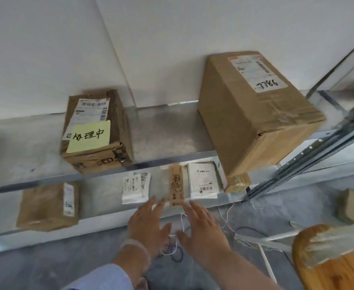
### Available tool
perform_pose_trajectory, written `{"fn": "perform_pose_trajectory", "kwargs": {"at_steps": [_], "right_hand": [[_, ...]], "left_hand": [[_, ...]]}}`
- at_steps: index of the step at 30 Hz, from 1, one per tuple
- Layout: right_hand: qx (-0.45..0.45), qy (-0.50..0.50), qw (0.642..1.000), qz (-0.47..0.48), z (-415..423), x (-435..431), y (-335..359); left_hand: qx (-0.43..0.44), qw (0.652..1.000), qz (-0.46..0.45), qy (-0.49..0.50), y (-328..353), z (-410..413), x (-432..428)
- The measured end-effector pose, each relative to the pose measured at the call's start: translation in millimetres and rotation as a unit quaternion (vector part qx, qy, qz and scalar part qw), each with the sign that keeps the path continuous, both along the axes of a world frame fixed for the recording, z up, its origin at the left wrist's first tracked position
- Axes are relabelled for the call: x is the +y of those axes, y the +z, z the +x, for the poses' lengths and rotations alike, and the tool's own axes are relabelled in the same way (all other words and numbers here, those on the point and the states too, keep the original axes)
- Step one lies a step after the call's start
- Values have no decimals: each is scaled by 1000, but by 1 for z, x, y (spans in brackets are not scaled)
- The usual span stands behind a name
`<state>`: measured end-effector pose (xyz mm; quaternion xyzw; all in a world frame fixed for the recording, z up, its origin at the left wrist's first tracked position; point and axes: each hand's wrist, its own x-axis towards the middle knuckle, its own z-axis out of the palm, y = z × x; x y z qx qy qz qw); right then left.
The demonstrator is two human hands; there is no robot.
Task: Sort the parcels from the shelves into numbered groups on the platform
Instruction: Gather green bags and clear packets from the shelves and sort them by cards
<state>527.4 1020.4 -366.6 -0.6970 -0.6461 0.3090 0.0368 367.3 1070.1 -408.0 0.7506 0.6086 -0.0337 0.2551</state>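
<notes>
far to the left of the left hand, on the lower shelf [100, 195], lies a brown wrapped parcel [46, 206] with a white label along its right edge. above and left of both hands, on the upper shelf [167, 132], stands a small taped box [96, 155] with a handwritten yellow note [90, 136] stuck over its shipping label. just beyond the left hand's fingertips a white mailer bag [135, 188] lies flat on the lower shelf. the left hand [149, 222] reaches forward with fingers straight and spread wide, holding nothing; a pale band [134, 245] circles its wrist and a light blue sleeve [109, 277] shows below. between the fingertips of the two hands, and just ahead of them, a narrow cardboard box [176, 185] with a line drawing on top lies lengthwise at the front edge of the lower shelf; whether any finger touches it cannot be told. the right hand [203, 229] is likewise flat, wide and empty, its forefinger just beside the box's near corner. beyond the right hand lies a white padded envelope [203, 181] with a barcode, and right of that a small brown box [237, 182]. high above and right of the right hand, a large carton [251, 122] marked 7786 overhangs the upper shelf's front edge. thin cords [226, 218] trail on the grey floor [46, 268] under the hands. far right of the right hand sit another brown parcel [352, 208] and a round wooden piece [335, 268] partly under clear film.
</notes>
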Motion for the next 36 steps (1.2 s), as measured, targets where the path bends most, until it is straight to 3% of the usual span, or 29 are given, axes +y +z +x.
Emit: {"fn": "perform_pose_trajectory", "kwargs": {"at_steps": [7,12,14,18,21,25,29,33,36], "right_hand": [[29,78,996,-8,-53,72,-91],[8,117,993,-20,-84,128,-182],[27,76,996,-25,-94,148,-215],[138,-59,988,-30,-113,185,-270],[160,-99,982,-15,-122,203,-300],[137,-121,983,-2,-128,213,-315],[249,-175,952,-41,-126,200,-309],[283,-194,938,-48,-130,171,-288],[264,-162,950,-40,-138,144,-268]], "left_hand": [[-3,993,-12,117,-99,-72,52],[-21,989,-15,145,-184,-112,99],[-45,983,-9,177,-210,-120,117],[-176,955,-25,237,-252,-121,155],[-202,944,-26,261,-281,-116,175],[-234,927,-14,292,-294,-99,175],[-290,902,-40,317,-301,-104,161],[-286,907,-28,307,-275,-111,132],[-303,898,-39,318,-240,-126,100]]}}
